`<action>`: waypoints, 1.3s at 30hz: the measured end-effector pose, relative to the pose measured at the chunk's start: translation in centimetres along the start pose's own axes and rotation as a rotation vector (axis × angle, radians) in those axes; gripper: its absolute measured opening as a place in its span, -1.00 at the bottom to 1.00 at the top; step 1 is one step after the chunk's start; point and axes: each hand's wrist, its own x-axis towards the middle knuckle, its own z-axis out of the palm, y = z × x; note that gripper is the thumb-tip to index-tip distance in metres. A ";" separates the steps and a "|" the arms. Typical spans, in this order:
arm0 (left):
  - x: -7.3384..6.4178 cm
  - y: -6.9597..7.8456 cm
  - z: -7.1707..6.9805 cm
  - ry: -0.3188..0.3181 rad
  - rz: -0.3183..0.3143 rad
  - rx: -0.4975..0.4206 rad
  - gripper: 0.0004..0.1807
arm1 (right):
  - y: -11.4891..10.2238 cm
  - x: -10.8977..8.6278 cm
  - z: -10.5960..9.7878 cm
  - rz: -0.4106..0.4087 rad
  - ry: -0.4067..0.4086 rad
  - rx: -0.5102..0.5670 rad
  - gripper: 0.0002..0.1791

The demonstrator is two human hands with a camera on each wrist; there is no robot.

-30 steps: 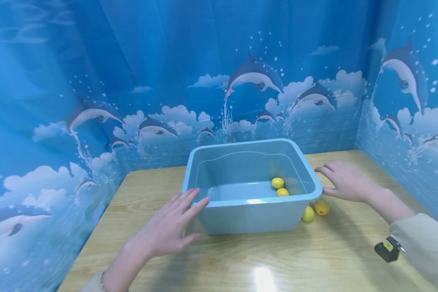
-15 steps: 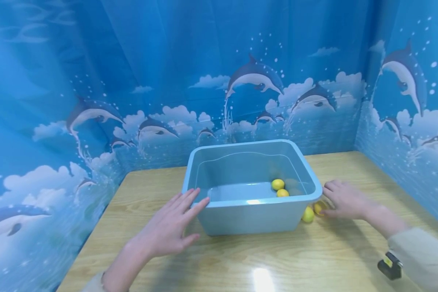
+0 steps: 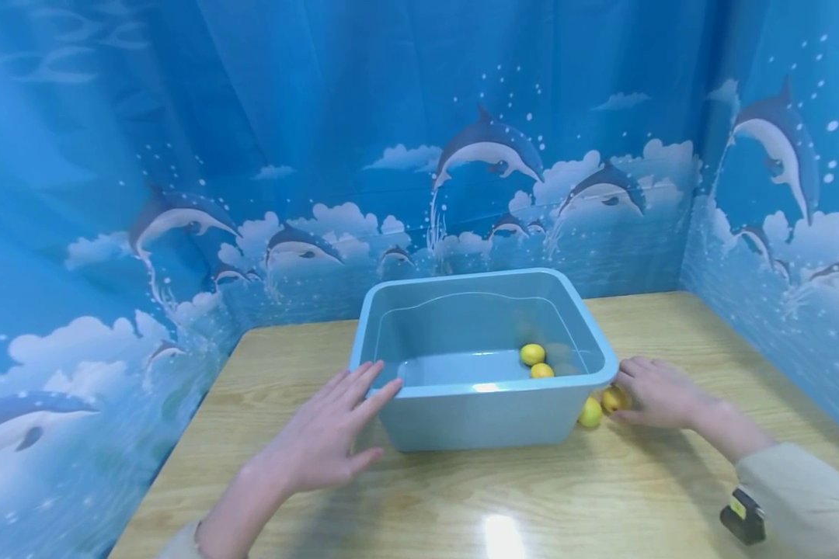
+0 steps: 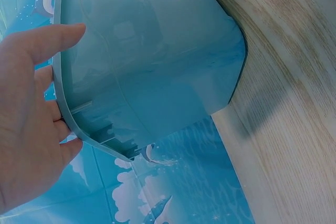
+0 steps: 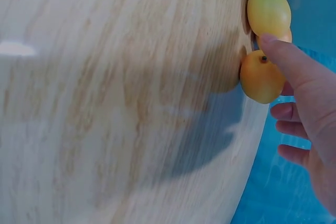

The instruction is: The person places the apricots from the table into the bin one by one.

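A light blue plastic bin (image 3: 461, 419) stands on the table. My left hand (image 3: 328, 435) lies at its near left rim with fingers extended; in the left wrist view the thumb (image 4: 58, 40) crosses in front of the rim. Beside the bin's right end, my right hand (image 3: 660, 394) has its thumb and fingers around an orange-yellow fruit (image 3: 614, 400). In the right wrist view this fruit (image 5: 261, 77) shows a dark stem spot, with the thumb over its edge. A yellow-green fruit (image 3: 590, 412) sits close by, and another is partly hidden behind them.
Two yellow fruits (image 3: 532, 355) lie inside the bin at its right end. Blue dolphin-print curtains (image 3: 322, 194) rise behind and beside the wooden table (image 3: 426, 505). A small black device (image 3: 743, 516) hangs at the right cuff.
From the bin's right rim, my right hand has lowered to the orange-yellow fruit and now has its fingers around it. The left hand and the bin have stayed in place.
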 end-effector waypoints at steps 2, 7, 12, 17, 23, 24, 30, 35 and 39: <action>0.0 0.0 0.0 -0.004 -0.002 -0.003 -0.06 | -0.1 0.0 0.1 0.006 -0.004 0.006 -0.39; 0.0 0.0 0.0 -0.006 -0.004 -0.005 -0.05 | -0.1 0.0 0.1 0.020 -0.013 -0.001 -0.39; 0.0 -0.1 0.0 -0.006 -0.004 -0.002 -0.06 | -0.1 0.0 0.0 0.043 -0.040 -0.016 -0.53; 0.0 0.0 -0.1 -0.002 0.004 0.003 -0.07 | -0.1 -0.1 0.2 0.052 -0.062 -0.017 -0.58; 0.1 0.1 -0.1 -0.010 -0.003 0.000 -0.07 | -0.1 -0.2 0.5 0.043 -0.068 -0.008 -0.56; 0.1 0.1 0.0 -0.011 -0.004 -0.001 -0.07 | -0.1 -0.2 0.5 0.041 -0.071 -0.007 -0.55; 0.1 0.0 0.0 -0.010 -0.007 0.002 -0.07 | -0.1 -0.3 0.2 0.033 -0.055 0.003 -0.48; 0.1 0.0 0.0 -0.008 -0.005 0.007 -0.06 | 0.2 -0.4 -0.1 0.031 -0.017 -0.005 -0.47; 0.1 0.0 0.0 -0.010 -0.006 0.008 -0.06 | 0.5 -0.4 -0.8 0.046 -0.013 0.014 -0.46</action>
